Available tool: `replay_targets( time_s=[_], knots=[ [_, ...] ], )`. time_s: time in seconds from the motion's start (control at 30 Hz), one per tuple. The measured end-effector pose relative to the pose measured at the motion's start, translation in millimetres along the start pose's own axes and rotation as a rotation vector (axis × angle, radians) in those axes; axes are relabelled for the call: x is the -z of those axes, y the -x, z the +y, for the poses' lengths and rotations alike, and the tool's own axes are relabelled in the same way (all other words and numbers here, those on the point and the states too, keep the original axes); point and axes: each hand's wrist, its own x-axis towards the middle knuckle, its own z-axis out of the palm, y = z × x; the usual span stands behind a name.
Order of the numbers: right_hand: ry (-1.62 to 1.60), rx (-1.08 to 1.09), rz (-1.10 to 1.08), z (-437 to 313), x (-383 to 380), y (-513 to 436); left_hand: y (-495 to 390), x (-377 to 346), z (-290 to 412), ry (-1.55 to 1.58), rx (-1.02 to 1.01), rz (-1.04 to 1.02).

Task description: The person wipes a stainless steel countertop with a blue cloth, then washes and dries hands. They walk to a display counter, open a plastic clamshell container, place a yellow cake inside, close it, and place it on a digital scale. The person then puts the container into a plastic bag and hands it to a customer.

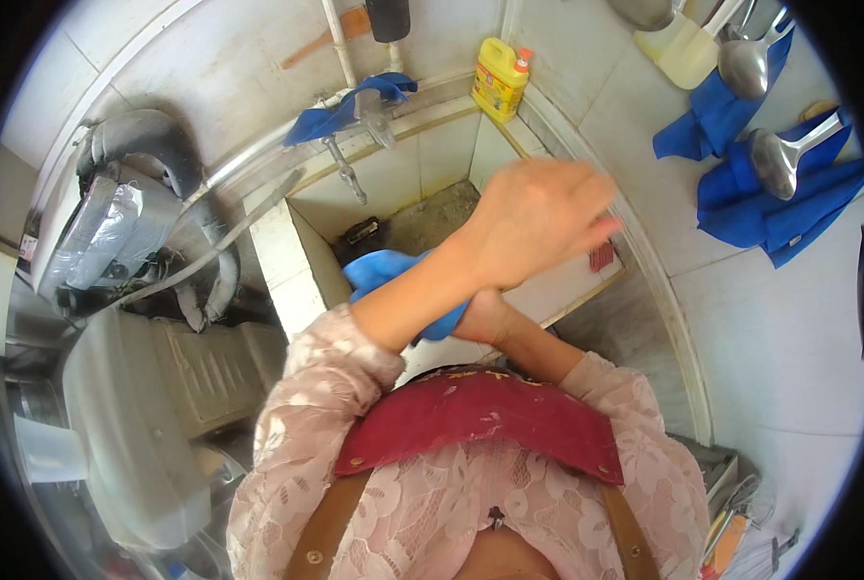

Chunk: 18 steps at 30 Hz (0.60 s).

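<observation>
My left forearm reaches across in front of my body toward the upper right. My left hand is over the right side of a tiled sink. It is blurred, the fingers curl loosely downward, and their inner side is hidden. Under that forearm, my right hand grips a blue cloth, which presses against the underside of the left forearm. One end of the cloth sticks out to the left of the forearm, above the basin.
Metal taps with another blue cloth draped over them stand behind the basin. A yellow detergent jug sits in the back corner. Ladles and blue cloths hang at right. A grey hose and plastic container are at left.
</observation>
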Motion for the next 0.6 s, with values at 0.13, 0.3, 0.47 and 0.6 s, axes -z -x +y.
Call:
replay_targets(
  time_s=[0.13,0.3,0.47,0.6],
  knots=[
    [0.062,0.049,0.145,19,-21,-10,-14,-19,-24,0.184,0.117,0.195],
    [0.093,0.173,0.237,13,-31,-5,0,-26,-34,0.344,0.224,0.15],
    [0.122,0.283,0.297,6,-40,-3,9,-21,-45,0.219,0.052,0.23],
    [0.159,0.352,0.167,-3,-51,-8,37,-11,-55,0.146,0.103,0.392]
  ],
)
